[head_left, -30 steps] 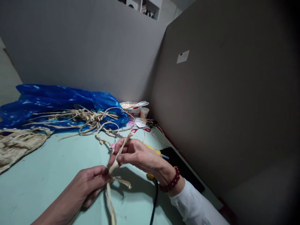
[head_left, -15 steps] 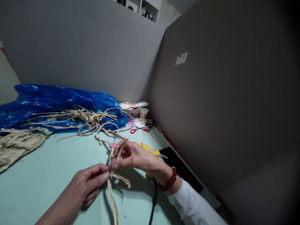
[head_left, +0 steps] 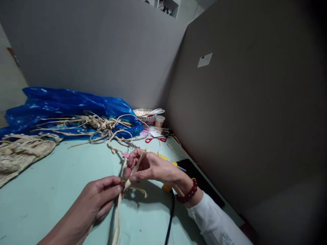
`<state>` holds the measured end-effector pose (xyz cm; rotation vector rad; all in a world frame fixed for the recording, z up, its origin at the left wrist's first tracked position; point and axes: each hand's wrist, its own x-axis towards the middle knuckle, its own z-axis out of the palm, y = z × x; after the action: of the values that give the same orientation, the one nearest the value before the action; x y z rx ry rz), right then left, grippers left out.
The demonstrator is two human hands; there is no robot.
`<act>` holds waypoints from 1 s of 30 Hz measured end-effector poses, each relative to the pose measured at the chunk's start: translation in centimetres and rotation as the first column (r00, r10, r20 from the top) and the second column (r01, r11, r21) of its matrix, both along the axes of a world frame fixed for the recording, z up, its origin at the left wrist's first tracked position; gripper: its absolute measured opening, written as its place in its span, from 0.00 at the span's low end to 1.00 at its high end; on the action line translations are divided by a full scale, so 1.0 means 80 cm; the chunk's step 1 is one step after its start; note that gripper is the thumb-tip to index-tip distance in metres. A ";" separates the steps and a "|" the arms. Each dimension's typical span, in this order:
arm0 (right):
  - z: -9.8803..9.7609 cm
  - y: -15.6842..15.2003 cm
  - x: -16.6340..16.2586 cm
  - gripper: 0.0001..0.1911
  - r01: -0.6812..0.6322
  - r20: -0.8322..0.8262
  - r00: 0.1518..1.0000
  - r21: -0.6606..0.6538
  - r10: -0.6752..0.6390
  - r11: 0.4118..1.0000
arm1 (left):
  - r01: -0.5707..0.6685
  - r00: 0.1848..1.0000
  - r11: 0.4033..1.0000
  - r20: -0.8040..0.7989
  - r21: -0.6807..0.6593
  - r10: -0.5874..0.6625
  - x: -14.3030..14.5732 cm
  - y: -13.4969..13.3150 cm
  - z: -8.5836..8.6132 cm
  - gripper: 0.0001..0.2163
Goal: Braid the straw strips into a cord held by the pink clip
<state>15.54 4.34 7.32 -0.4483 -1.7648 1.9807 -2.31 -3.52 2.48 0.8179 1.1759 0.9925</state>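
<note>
My left hand (head_left: 103, 197) pinches a pale straw cord (head_left: 124, 166) at the spot where its strands cross. Closed on one of those strands is my right hand (head_left: 150, 166), its thumb and fingers together; this strand (head_left: 141, 158) sticks up past the fingers. A short loose end (head_left: 139, 189) points right, and a long strand (head_left: 117, 217) hangs toward the table's near edge. Farther up, a pink binder clip (head_left: 126, 155) grips the cord. Behind my right hand lies a yellow glue gun (head_left: 167, 159), partly hidden, with its black cable (head_left: 170, 217) running toward me.
A blue plastic bag (head_left: 63, 100) with a heap of straw strands (head_left: 98, 123) lies at the back left. Near it is a woven straw piece (head_left: 22, 154). Red-handled scissors (head_left: 155, 140), a paper cup (head_left: 159, 121), a basket (head_left: 143, 113) and a black mat (head_left: 201, 180) are toward the right.
My right hand has drawn its strand rightward and across the cord at my left fingertips. The view has shifted a little, so the surroundings sit slightly farther right.
</note>
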 end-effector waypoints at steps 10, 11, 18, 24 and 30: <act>-0.017 0.001 -0.007 0.18 0.106 0.090 0.989 0.125 -0.117 0.987 | -0.045 0.993 0.999 -0.111 -0.006 0.044 0.000 0.000 -0.003 0.16; -0.016 -0.002 -0.007 0.17 0.129 0.106 0.983 0.190 -0.151 0.973 | -0.036 0.991 0.999 -0.132 0.002 0.036 0.000 0.001 -0.004 0.16; -0.022 -0.017 -0.012 0.14 0.257 0.080 0.954 0.274 -0.288 0.927 | -0.010 0.993 1.000 -0.116 0.013 0.011 -0.006 0.005 -0.013 0.19; -0.014 -0.004 -0.007 0.15 0.374 0.049 0.919 0.203 -0.391 0.905 | 0.045 0.989 0.998 -0.140 -0.035 -0.050 -0.010 0.004 -0.013 0.20; -0.004 0.020 0.016 0.18 0.414 0.038 0.903 0.183 -0.428 0.892 | 0.122 0.975 0.992 -0.183 -0.020 -0.124 -0.016 0.007 -0.017 0.20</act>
<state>16.83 5.96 7.04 -0.7858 -1.6900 1.5140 -3.59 -2.98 1.14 0.9799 1.2691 0.8230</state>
